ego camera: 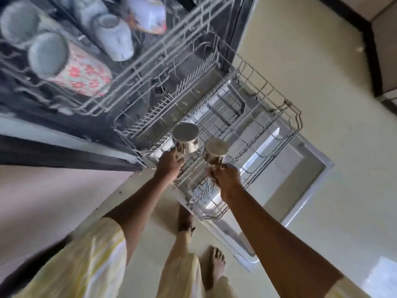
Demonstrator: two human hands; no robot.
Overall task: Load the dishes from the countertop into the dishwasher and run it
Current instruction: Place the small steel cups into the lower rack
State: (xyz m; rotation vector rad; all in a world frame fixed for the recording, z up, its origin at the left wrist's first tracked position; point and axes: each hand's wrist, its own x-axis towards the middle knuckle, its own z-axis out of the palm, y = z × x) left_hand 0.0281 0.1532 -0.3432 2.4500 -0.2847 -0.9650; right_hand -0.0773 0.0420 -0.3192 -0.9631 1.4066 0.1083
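Head view, left grip (169, 166) holds left cup (185, 137), right grip (226, 178) right cup (215, 149) (inverted), over lower rack (253, 134)

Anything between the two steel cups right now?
Nothing solid. In the head view the left hand holds one steel cup, the right hand the other steel cup; a narrow gap between, only lower rack wires below.

Upper rack (137, 67) carries mugs (48, 55); lower rack (266, 100) rests on door (309, 175).

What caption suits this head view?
Left hand and right hand hold steel cups over the lower rack; mugs sit in the upper rack.
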